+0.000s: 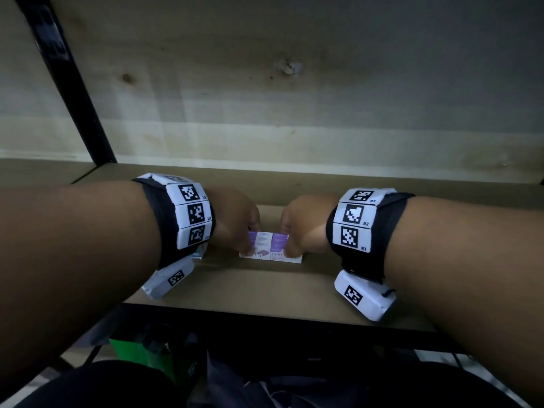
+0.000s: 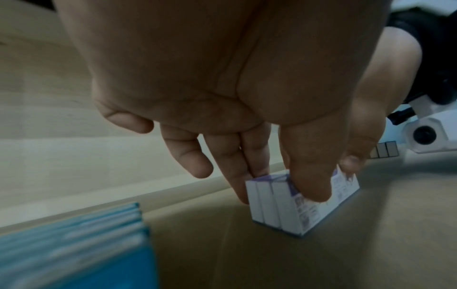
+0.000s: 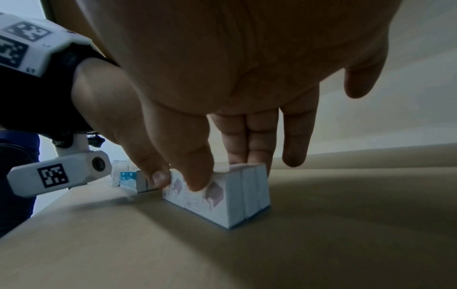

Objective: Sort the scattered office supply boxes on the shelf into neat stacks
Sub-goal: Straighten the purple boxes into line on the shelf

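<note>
Several small white-and-purple boxes (image 1: 270, 247) stand pressed together as one block on the brown shelf board (image 1: 265, 290). My left hand (image 1: 250, 241) pinches the block's left end, its thumb (image 2: 311, 181) on the printed front face and its fingers (image 2: 237, 176) behind. My right hand (image 1: 287, 241) pinches the right end the same way, with the thumb (image 3: 195, 172) in front and fingers (image 3: 249, 144) at the back. The block (image 2: 291, 211) rests flat on the board, its narrow white ends (image 3: 249, 193) aligned.
A stack of blue boxes (image 2: 74, 250) lies close to my left; one blue box (image 1: 197, 254) peeks out under my left wrist. A pale wooden back panel (image 1: 265, 113) closes the shelf, a black upright (image 1: 73, 92) stands at the left, and the shelf's front edge (image 1: 265, 312) is near.
</note>
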